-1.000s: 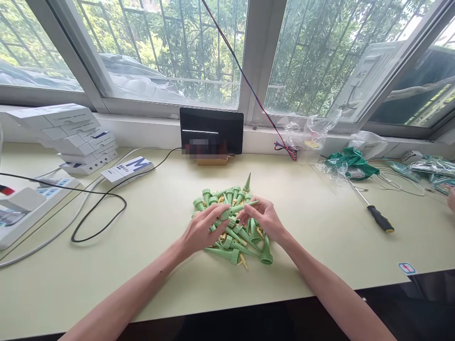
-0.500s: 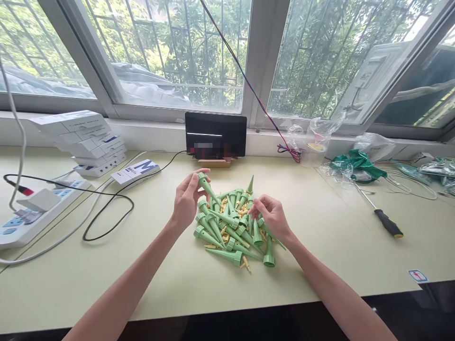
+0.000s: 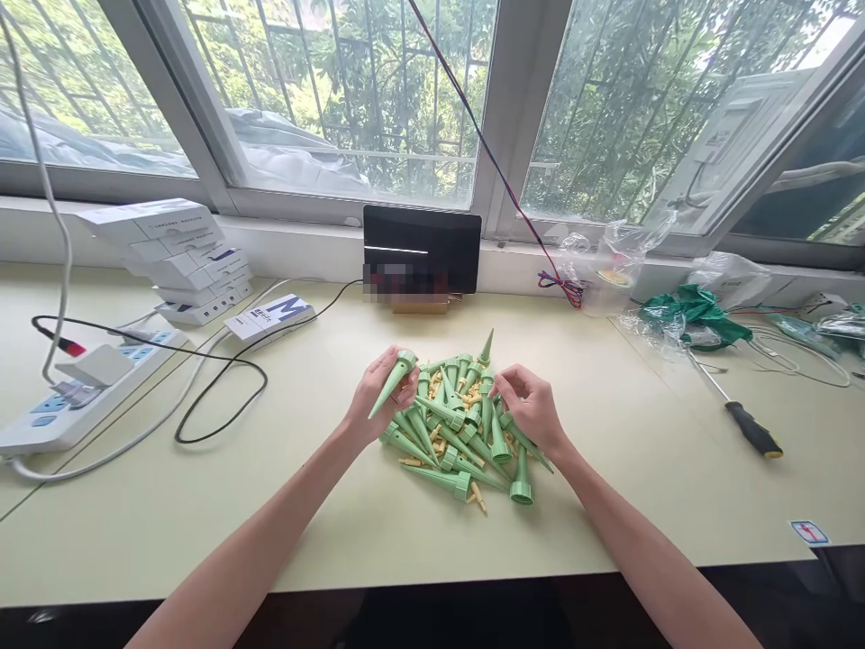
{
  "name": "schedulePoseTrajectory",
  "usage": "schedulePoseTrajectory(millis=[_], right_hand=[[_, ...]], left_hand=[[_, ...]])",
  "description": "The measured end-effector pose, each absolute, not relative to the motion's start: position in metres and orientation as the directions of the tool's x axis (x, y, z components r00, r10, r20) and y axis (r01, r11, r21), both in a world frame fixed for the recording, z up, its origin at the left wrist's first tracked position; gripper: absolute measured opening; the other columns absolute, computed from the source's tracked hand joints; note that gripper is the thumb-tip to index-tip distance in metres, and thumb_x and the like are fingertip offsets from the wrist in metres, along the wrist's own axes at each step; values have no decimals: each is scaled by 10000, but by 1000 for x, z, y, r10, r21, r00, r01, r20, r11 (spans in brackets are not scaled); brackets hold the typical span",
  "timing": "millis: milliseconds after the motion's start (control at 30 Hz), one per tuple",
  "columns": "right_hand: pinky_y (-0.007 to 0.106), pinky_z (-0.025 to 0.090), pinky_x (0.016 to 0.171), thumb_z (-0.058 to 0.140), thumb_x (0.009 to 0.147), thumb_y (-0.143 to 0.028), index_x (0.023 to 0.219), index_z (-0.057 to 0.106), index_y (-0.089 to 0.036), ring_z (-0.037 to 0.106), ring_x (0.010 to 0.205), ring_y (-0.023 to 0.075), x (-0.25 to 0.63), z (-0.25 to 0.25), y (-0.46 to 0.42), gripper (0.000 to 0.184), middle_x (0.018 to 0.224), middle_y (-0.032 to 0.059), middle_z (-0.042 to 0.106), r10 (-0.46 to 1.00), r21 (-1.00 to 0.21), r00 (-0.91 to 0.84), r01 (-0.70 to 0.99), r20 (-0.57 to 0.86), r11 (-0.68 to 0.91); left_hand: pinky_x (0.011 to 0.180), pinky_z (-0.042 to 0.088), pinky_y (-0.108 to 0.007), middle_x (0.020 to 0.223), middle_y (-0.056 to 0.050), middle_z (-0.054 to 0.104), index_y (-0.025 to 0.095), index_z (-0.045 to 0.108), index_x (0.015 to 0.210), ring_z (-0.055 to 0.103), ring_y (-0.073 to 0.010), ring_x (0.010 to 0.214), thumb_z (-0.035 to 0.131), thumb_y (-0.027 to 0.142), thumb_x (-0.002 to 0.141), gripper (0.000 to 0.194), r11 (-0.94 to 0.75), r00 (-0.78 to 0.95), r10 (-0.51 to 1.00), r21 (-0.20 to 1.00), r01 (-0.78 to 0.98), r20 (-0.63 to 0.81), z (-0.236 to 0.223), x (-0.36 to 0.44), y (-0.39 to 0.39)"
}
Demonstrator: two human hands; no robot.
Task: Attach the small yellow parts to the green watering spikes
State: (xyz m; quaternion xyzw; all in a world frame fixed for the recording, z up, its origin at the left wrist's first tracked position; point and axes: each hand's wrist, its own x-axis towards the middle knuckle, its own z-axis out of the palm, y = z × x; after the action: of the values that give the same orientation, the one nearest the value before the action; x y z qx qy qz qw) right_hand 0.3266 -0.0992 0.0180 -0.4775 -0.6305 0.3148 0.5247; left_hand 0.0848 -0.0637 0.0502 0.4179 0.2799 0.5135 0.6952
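My left hand (image 3: 375,397) is closed around one green plastic plant-watering spike (image 3: 390,386), its capped end up and its point slanting down to the left. This hand is over the left side of a heap of similar green spikes (image 3: 466,437). Small yellow nozzle-like pieces (image 3: 478,498) lie among and beside the spikes. On the right side of the heap, my right hand (image 3: 533,406) has its thumb and fingers drawn together beside a capped spike. What is between those fingertips, if anything, is too small to make out.
A dark tablet (image 3: 423,251) stands behind the heap. At left are a power strip (image 3: 87,397), looping cables, a flat white box (image 3: 268,317) and stacked white boxes (image 3: 179,261). A screwdriver (image 3: 753,428) and green plastic wrapping (image 3: 696,315) lie at right.
The held spike has swung round, its point now down-left instead of down-right, as my left hand turned and lowered. My right hand's fingers have drawn closer together. The camera view has shifted slightly.
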Motion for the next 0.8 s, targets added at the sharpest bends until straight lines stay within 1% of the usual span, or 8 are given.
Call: schedulePoseTrajectory(millis=[133, 267, 300, 367, 433, 500, 700, 800], right_hand=[[298, 461, 572, 584, 927, -405, 870, 641, -212, 551, 600, 158, 327, 19, -99, 209, 776, 24, 676, 898, -819, -21, 403, 439, 409], [314, 477, 590, 583, 931, -334, 1006, 676, -232, 525, 589, 144, 329, 20, -98, 158, 985, 43, 700, 869, -712, -120, 526, 480, 466], [325, 493, 619, 584, 929, -317, 1045, 676, -238, 549, 629, 157, 329, 19, -97, 168, 1033, 50, 698, 862, -685, -151, 548, 483, 480], [370, 521, 739, 603, 916, -289, 1103, 674, -252, 609, 801, 209, 331, 17, -95, 204, 1089, 63, 693, 846, -626, -204, 592, 493, 507], [427, 508, 869, 624, 899, -271, 1136, 669, -261, 604, 993, 257, 332, 14, -93, 241, 1106, 71, 693, 835, -582, -238, 623, 496, 523], [446, 497, 904, 631, 894, -263, 1147, 665, -260, 589, 1055, 268, 333, 11, -92, 256, 1109, 77, 690, 841, -575, -249, 635, 481, 517], [370, 518, 765, 585, 920, -267, 1067, 682, -232, 611, 797, 206, 335, 8, -90, 180, 995, 62, 693, 866, -633, -182, 615, 466, 471], [351, 513, 707, 569, 930, -265, 1027, 686, -220, 595, 729, 190, 336, 11, -90, 158, 987, 63, 698, 863, -658, -144, 589, 485, 469]], left_hand=[[386, 324, -175, 644, 8, 545, 178, 553, 856, 418, -67, 441, 622, 440, 874, 272, 145, 353, 935, 866, -478, 38, 43, 87, -64], [400, 324, -178, 664, 6, 549, 189, 554, 876, 415, -67, 450, 598, 434, 894, 250, 179, 396, 918, 871, -458, 19, 39, 89, -66], [401, 321, -179, 669, 6, 551, 191, 556, 880, 415, -67, 452, 598, 434, 894, 247, 187, 402, 915, 872, -452, 12, 39, 90, -66], [397, 308, -178, 677, 4, 553, 192, 558, 883, 409, -67, 451, 607, 431, 888, 244, 194, 409, 913, 877, -440, 3, 40, 91, -68], [393, 300, -177, 682, 5, 553, 191, 561, 878, 397, -62, 445, 615, 425, 882, 240, 191, 411, 912, 882, -430, 4, 42, 91, -69], [396, 305, -176, 684, 7, 552, 189, 560, 874, 391, -58, 443, 616, 415, 883, 234, 185, 413, 911, 886, -424, 7, 42, 92, -69], [403, 300, -173, 690, 9, 555, 191, 561, 888, 388, -55, 443, 598, 427, 897, 239, 180, 418, 908, 887, -424, 15, 41, 91, -70], [404, 300, -177, 690, 5, 556, 187, 559, 871, 398, -59, 447, 602, 433, 894, 251, 173, 413, 910, 889, -423, 20, 40, 92, -70]])
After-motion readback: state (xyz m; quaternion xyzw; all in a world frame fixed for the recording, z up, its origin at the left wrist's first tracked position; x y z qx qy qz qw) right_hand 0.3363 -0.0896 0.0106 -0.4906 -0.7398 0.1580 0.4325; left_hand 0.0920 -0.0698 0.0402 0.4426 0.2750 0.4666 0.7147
